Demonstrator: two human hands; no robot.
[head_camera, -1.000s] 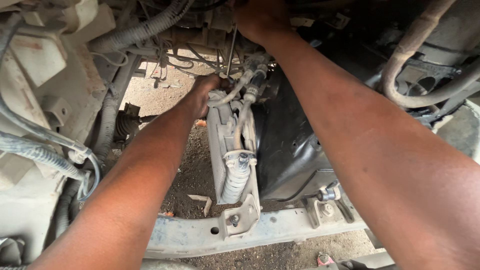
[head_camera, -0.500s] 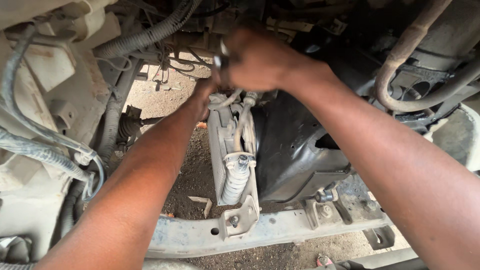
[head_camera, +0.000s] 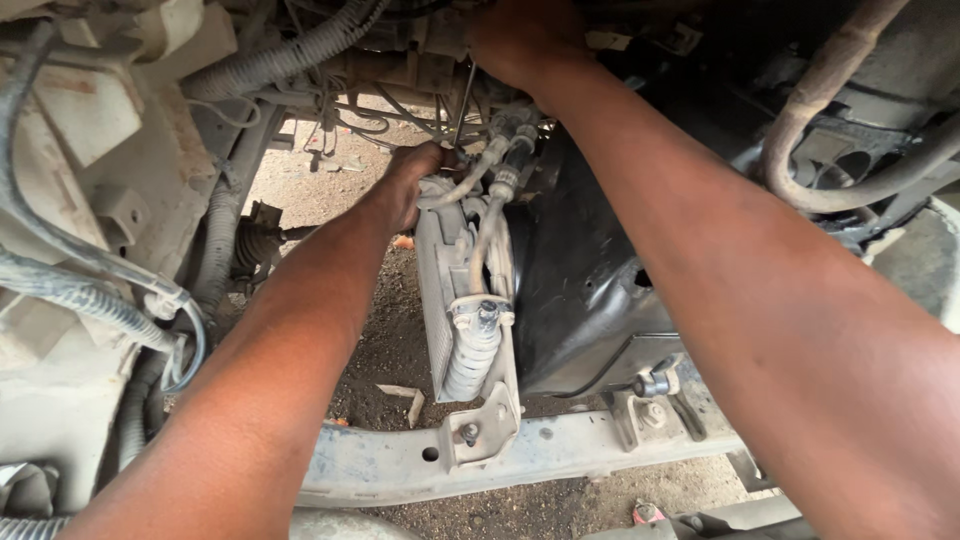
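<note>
Left hand: the left hand (head_camera: 412, 180) reaches deep, fingers curled on the top of the upright grey finned metal cooler (head_camera: 447, 300), beside the pale metal pipes (head_camera: 487, 215).
Right hand: the right hand (head_camera: 520, 40) is up high, closed round a thin metal rod tool (head_camera: 463, 100); how tight, I cannot tell.
Cooler: bolted to the dusty grey crossmember (head_camera: 560, 450), touching the black plastic housing (head_camera: 585, 280).
Technique: steady the fitting, keep the tool square, mind the corrugated wiring conduit (head_camera: 270, 65).

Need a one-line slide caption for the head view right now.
Both arms reach into a vehicle's underside: left hand at the hose fittings, right hand higher up, above a dusty crossmember.
</note>
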